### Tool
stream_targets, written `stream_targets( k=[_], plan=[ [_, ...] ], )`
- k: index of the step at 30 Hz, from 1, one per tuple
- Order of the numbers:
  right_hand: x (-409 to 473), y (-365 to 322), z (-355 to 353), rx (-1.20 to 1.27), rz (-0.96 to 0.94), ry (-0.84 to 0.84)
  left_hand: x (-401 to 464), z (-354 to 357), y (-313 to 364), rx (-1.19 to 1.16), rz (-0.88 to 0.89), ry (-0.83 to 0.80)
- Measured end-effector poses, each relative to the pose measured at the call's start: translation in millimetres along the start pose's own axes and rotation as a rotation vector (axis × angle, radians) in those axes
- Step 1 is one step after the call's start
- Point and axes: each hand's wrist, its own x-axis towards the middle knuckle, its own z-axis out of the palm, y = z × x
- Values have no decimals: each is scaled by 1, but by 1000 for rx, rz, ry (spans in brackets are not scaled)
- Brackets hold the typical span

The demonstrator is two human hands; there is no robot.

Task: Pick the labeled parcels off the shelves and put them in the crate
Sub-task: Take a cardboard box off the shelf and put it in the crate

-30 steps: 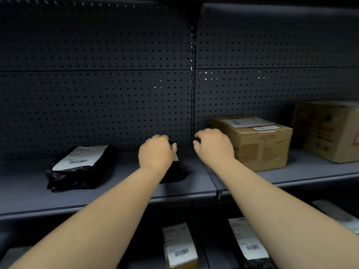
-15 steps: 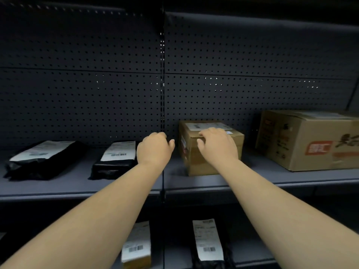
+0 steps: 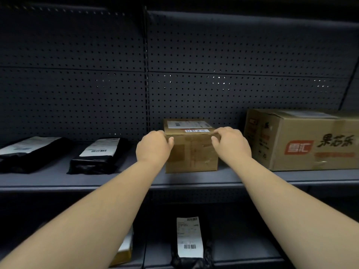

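A small brown cardboard box with white labels on top stands on the grey shelf, in the middle. My left hand grips its upper left corner, thumb on the front face. My right hand grips its upper right corner, fingers curled over the top edge. Two black poly-bag parcels with white labels, one nearer the box and one at the far left, lie on the same shelf. The crate is not in view.
A large printed cardboard box stands right of the small one. On the lower shelf lie a black labeled bag and a small brown labeled parcel, partly hidden by my left arm. A perforated back panel closes the shelf behind.
The view has swung right along the shelf. Both hands left the black bag, reached the small brown box and now hold its top corners.
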Motion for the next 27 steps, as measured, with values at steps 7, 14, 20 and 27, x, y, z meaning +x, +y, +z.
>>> stream_targets(
  k=[7, 14, 20, 27],
  plan=[
    [20, 9, 9, 158, 94, -1, 15, 7, -4, -118, -86, 22],
    [47, 6, 28, 534, 368, -60, 49, 23, -10, -462, -324, -46],
    [66, 3, 36, 924, 688, -160, 69, 35, -14, -851, -542, -145],
    [71, 2, 41, 1020, 766, -196, 79, 40, -14, -948, -589, -204]
  ],
)
